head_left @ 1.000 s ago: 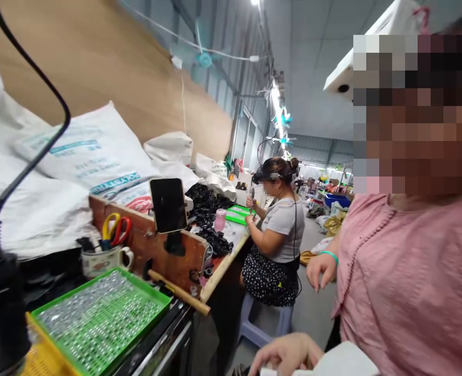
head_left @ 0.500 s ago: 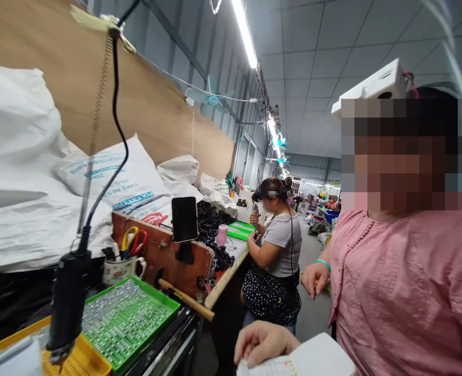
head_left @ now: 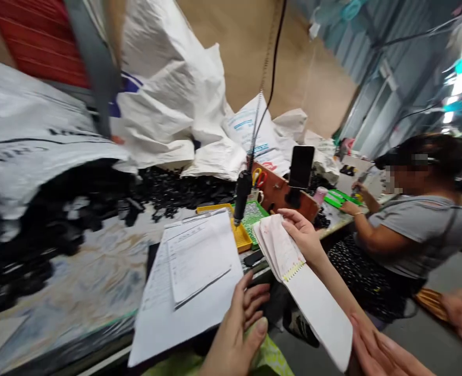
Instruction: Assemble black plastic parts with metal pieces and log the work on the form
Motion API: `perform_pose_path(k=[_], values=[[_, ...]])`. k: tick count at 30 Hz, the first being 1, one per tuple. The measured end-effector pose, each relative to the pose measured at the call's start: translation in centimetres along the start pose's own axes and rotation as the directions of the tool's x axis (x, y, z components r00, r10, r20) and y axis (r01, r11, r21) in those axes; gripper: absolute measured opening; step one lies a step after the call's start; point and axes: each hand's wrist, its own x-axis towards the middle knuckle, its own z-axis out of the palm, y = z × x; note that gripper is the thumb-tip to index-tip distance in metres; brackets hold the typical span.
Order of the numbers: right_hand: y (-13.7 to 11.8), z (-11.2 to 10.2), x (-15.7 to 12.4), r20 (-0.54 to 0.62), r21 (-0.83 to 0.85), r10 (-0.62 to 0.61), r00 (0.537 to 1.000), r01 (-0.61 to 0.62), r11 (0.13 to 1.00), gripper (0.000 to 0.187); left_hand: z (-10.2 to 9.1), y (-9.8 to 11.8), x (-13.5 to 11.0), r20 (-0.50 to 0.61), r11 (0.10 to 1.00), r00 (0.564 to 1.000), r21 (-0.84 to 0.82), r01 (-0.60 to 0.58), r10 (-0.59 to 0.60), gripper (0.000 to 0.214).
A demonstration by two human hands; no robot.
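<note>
A narrow spiral notepad [head_left: 317, 308] hangs open and tilted in front of me, its written pages folded to the upper left. A hand [head_left: 307, 235] that reaches in from the right, apparently a co-worker's, pinches the written pages. My left hand [head_left: 241, 324] is raised to the left of the notepad, fingers apart and nothing in it. At the notepad's lower right edge is my right hand [head_left: 380, 344], fingers stretched along that edge and partly out of frame. Beyond my left hand, printed sheets [head_left: 152, 324] lie on the worktable with a smaller stack of papers [head_left: 199, 261] on top.
A hanging black power tool [head_left: 242, 196] dangles on a spring over a yellow tray [head_left: 243, 241] and a green tray [head_left: 254, 211]. Black parts [head_left: 168, 193] are heaped beneath white sacks [head_left: 160, 104]. A phone [head_left: 301, 167] stands behind. A co-worker [head_left: 427, 224] sits at right.
The view has swung left and down from the standing person in pink to the worktable. The notepad has shifted left relative to the table, and both my hands now show beside it.
</note>
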Motion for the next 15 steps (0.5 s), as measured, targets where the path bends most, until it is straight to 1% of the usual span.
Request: perform_pose_path(k=[1, 3, 6, 8, 9, 10, 11, 12, 13, 15], values=[[0.7, 1.5, 1.3, 0.011, 0.044, -0.012, 1.000, 0.011, 0.999, 0.037, 0.1, 0.0, 0.3, 0.021, 0.999, 1.000, -0.045, -0.006, 0.007, 0.082], [1.8, 3.8, 2.4, -0.017, 0.106, -0.052, 0.998, 0.054, 0.993, 0.036, 0.1, 0.4, 0.8, -0.010, 0.997, 1.000, -0.076, -0.025, 0.024, 0.077], [3.1, 6.1, 1.7, -0.137, 0.109, -0.108, 0.985, 0.123, 0.986, 0.033, -0.9, 1.0, 1.2, -0.135, 0.999, 0.990, 0.001, -0.047, 0.046, 0.062], [3.9, 7.2, 0.9, -0.180, 0.148, -0.075, 0.981, 0.102, 0.984, 0.034, -2.1, 1.2, 1.0, -0.216, 0.999, 0.976, 0.051, -0.012, 0.023, 0.053], [4.3, 7.7, 0.7, -0.175, 0.203, -0.027, 0.984, 0.063, 0.977, 0.036, -2.9, 1.2, 0.8, -0.263, 0.998, 0.965, 0.068, 0.011, 0.007, 0.048], [4.7, 8.1, 0.4, -0.144, 0.276, 0.039, 0.989, 0.002, 0.961, 0.038, -3.7, 1.2, 0.5, -0.319, 0.996, 0.948, 0.086, 0.035, -0.006, 0.045], [5.1, 8.5, 0.2, -0.086, 0.353, 0.114, 0.990, -0.077, 0.932, 0.042, -4.5, 1.3, 0.1, -0.371, 0.993, 0.928, 0.099, 0.063, -0.021, 0.043], [5.5, 8.8, 0.0, -0.002, 0.422, 0.188, 0.982, -0.169, 0.890, 0.047, -5.4, 1.5, -0.3, -0.420, 0.991, 0.906, 0.098, 0.090, -0.041, 0.041], [5.8, 9.0, -0.2, 0.095, 0.473, 0.247, 0.964, -0.262, 0.841, 0.053, -6.4, 1.8, -0.8, -0.463, 0.990, 0.884, 0.082, 0.117, -0.066, 0.041], [6.4, 9.1, -0.8, 0.281, 0.512, 0.308, 0.909, -0.414, 0.753, 0.063, -8.3, 2.8, -1.8, -0.523, 0.984, 0.843, 0.036, 0.174, -0.130, 0.043]])
